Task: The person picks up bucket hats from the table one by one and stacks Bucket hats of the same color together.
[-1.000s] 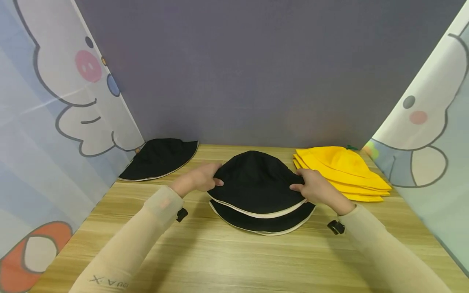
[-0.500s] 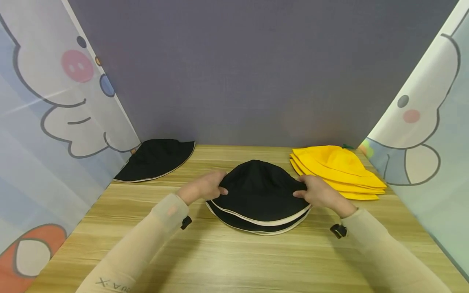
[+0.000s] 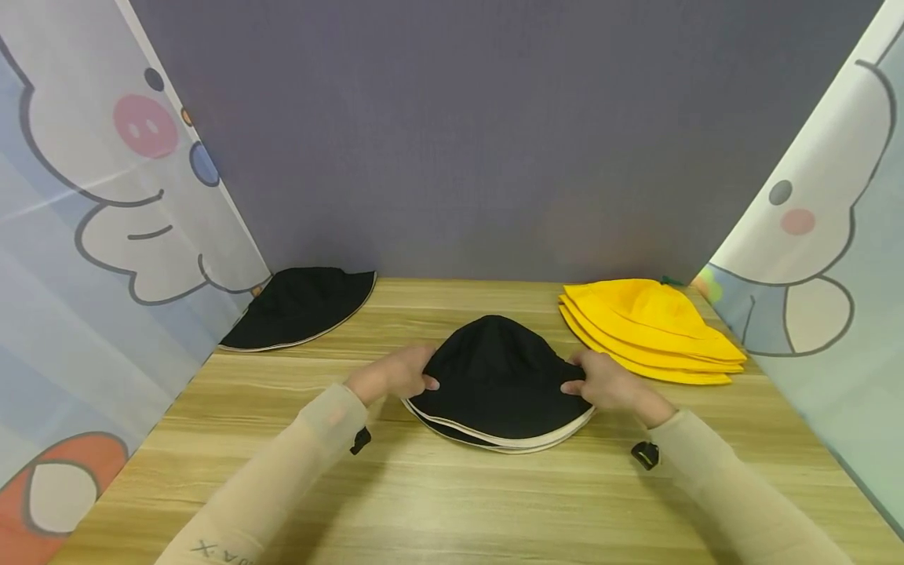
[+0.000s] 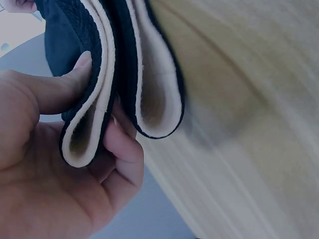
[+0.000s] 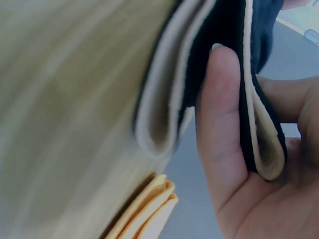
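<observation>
In the head view a black bucket hat (image 3: 497, 377), folded flat with a cream-edged brim, lies over a second black hat (image 3: 452, 433), whose brim peeks out below. My left hand (image 3: 402, 372) pinches the upper hat's left end; my right hand (image 3: 606, 381) pinches its right end. In the left wrist view the thumb (image 4: 65, 87) lies on one face of the folded brim and the curled fingers behind it, beside the lower hat's fold (image 4: 158, 94). From the right wrist, a finger (image 5: 222, 114) runs between the upper brim and the lower hat's fold (image 5: 167, 99).
Another black hat (image 3: 304, 310) lies folded at the back left of the wooden table (image 3: 452, 510). A stack of several yellow hats (image 3: 650, 326) sits at the back right, close to my right hand. A grey panel (image 3: 452, 141) stands behind, with printed curtains on both sides.
Both hands have lowered the upper black hat toward the near side, so it covers more of the lower one. The lower hat's visible strip has narrowed. The other hats stay put.
</observation>
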Demonstrator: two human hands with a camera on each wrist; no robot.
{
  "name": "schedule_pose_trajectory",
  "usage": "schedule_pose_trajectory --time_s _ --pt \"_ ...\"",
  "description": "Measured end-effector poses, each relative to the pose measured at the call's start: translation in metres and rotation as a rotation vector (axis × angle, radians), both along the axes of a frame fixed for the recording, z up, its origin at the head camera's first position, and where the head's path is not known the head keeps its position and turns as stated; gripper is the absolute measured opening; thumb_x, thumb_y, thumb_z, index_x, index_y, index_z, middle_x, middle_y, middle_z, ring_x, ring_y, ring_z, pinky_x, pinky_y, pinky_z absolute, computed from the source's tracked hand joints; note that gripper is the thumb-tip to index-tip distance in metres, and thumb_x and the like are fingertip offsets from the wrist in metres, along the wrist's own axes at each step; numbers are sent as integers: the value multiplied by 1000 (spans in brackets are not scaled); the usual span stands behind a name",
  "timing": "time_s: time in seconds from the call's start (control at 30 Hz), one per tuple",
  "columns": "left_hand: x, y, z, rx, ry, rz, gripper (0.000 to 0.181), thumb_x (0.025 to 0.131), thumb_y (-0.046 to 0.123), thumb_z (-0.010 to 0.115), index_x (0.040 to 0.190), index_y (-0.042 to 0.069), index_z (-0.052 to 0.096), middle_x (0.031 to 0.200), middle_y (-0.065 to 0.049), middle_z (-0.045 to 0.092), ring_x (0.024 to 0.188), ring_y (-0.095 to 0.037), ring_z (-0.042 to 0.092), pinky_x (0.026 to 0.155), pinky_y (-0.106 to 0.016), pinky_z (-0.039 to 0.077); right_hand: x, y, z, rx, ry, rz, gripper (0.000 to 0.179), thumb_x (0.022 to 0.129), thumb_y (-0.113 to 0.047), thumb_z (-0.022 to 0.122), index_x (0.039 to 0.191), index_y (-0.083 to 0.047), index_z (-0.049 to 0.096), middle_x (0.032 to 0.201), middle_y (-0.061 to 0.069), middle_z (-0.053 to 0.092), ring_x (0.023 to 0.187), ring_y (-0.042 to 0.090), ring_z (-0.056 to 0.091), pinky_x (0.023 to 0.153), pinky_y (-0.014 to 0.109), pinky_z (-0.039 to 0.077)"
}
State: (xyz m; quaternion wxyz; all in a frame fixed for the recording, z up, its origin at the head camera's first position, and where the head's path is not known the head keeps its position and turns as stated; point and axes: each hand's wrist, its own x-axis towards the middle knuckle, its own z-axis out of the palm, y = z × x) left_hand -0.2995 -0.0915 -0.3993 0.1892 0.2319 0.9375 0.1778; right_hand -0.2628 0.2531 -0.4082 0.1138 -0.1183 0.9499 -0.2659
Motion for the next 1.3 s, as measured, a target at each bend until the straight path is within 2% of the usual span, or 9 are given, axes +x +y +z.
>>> schedule_pose_trajectory --time_s 0.17,0.3,0.43,0.53,0.8,0.9,1.03,1.13,1.3 --pt "-1 3 -8 -12 -17 31 41 99 18 69 136 6 57 132 -11 62 124 -30 58 105 -44 46 -2 -3 -10 -22 -55 -29 51 96 -9 70 135 17 49 120 28 62 60 19 61 52 34 54" --pt "-3 6 -10 -37 -20 60 43 96 20 72 134 6 58 130 -11 64 123 -29 59 104 -43 47 -6 -6 -12 98 16 13 46 94 -12 73 126 15 56 109 20 66 76 22 64 66 38 56" --pt "-4 9 -9 -76 -14 82 47 95 24 75 134 5 58 131 -11 63 124 -30 59 104 -44 46 -7 -10 -11 245 90 47 47 92 -18 77 121 14 60 112 23 67 100 33 64 87 47 53" --pt "-4 11 -8 -95 -16 103 50 94 25 76 135 5 58 133 -12 63 125 -30 58 105 -44 46 -4 -14 -8 336 122 36 42 91 -23 78 115 9 62 106 18 66 98 34 64 83 50 54" --pt "-6 16 -9 -144 -21 122 58 93 26 77 140 2 54 137 -15 61 127 -32 57 106 -44 45 11 -33 -5 536 420 27 40 79 -21 89 92 1 59 85 15 56 79 36 59 59 46 56" --pt "-7 18 -9 -161 -23 118 63 92 27 77 143 1 51 140 -15 59 129 -32 56 107 -44 44 14 -38 -7 583 479 42 40 78 -17 89 91 3 57 84 18 55 80 38 60 62 47 56" --pt "-7 19 -10 -175 -34 111 68 93 28 77 147 1 48 144 -16 56 132 -32 54 108 -44 44 16 -42 -10 618 449 102 27 82 -8 80 95 5 60 88 20 58 85 39 61 71 50 57" --pt "-8 19 -9 -179 -39 107 68 93 29 76 148 1 47 145 -16 55 133 -32 53 109 -44 43 16 -43 -7 575 351 142 19 87 -8 77 95 4 63 88 18 60 86 36 62 74 50 56" --pt "-8 17 -9 -163 -31 100 65 93 28 76 146 0 49 143 -16 56 132 -32 53 109 -44 43 19 -47 4 492 170 186 41 89 -28 81 103 6 64 95 17 60 91 34 59 85 50 51"
